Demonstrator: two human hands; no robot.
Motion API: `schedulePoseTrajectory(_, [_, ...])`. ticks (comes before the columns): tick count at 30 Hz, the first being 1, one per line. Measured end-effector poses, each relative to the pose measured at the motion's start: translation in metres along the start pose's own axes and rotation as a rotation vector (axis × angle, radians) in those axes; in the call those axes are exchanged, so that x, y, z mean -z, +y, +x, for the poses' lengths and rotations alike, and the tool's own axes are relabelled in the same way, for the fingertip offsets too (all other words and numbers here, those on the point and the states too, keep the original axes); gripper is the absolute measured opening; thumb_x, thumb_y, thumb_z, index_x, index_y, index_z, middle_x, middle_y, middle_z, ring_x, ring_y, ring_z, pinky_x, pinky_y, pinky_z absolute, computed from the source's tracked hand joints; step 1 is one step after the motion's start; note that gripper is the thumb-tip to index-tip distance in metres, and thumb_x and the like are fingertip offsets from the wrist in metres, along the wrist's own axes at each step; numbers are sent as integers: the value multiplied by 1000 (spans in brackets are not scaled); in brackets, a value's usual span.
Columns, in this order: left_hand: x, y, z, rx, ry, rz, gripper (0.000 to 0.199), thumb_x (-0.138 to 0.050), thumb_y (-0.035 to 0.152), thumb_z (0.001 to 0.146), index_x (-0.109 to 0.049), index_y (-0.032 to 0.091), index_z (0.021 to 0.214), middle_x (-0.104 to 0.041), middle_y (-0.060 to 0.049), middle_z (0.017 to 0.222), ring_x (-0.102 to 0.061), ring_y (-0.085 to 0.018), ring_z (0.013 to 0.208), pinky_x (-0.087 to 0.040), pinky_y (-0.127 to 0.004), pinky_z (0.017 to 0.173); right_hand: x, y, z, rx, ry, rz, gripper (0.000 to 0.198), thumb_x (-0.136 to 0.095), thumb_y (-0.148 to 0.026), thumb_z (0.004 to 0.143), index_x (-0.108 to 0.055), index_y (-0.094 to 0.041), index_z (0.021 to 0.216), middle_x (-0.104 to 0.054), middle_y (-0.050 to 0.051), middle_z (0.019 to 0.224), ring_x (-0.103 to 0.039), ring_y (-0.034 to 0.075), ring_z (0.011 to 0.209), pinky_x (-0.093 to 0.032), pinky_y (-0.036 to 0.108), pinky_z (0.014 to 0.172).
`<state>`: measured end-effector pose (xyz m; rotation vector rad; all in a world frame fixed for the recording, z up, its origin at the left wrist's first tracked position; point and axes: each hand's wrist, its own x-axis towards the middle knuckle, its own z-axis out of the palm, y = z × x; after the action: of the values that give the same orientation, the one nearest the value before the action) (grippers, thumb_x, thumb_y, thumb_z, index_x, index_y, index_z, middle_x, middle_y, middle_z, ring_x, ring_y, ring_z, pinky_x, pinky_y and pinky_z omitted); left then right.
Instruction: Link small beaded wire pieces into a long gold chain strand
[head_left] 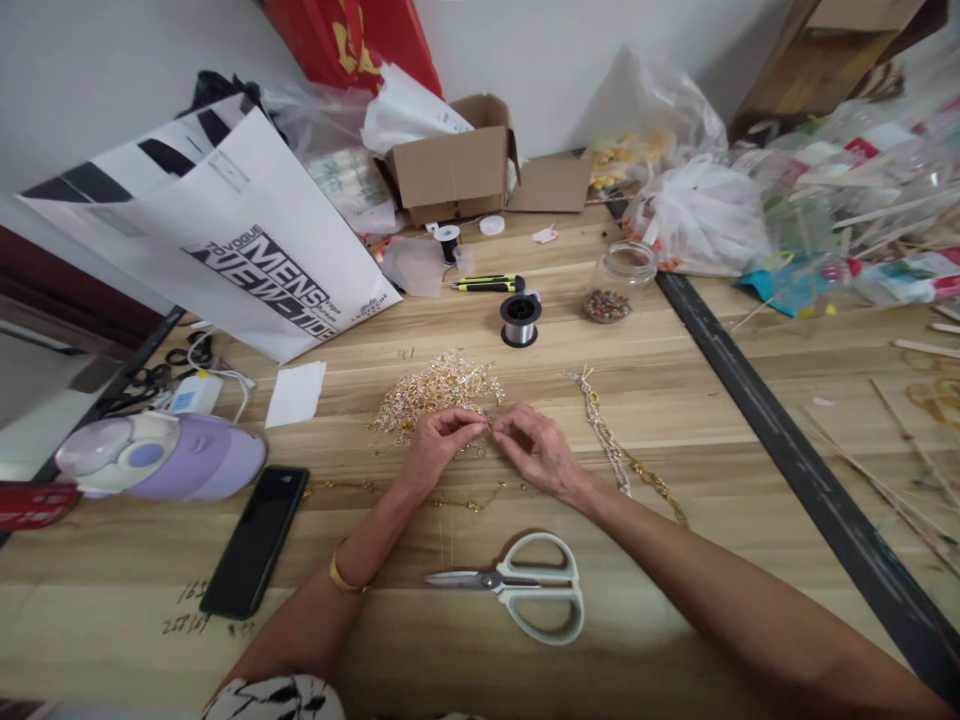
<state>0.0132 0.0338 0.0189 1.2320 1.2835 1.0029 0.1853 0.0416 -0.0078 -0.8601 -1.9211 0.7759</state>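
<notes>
Pinched closed, my left hand (442, 445) rests at the front edge of a pile of small gold and clear beads (431, 390). My right hand (536, 445) is beside it, thumb and fingers also pinched, tips nearly touching the left ones. What either hand holds is too small to make out. Below the left hand lies a thin gold bead chain (469, 505) across the wood. Right of my right hand are strands of silver and gold chain (611, 445). Nearer to me lie scissors (517, 582) with pale handles, blades pointing left.
Behind the beads stand a wire spool (520, 322), a utility knife (487, 284) and a glass jar (616, 285) with dark beads. At left are a phone (256, 543), a purple bottle (195, 458) and a white paper bag (262, 240). A cardboard box (454, 170) sits at the back.
</notes>
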Motion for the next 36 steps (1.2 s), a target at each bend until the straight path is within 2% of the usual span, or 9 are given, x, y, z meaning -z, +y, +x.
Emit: schedulePoseTrajectory(36, [-2,3,-1,11,8,5,17,-74,27,65,-71,14,76,-69,-3,73,-60,-15,70,-47,-25,70,1,-2,0,2,-1,9,7,-50,-18,86,-54,-19,81,-56,3,74,-51,15,68,-42,28,64])
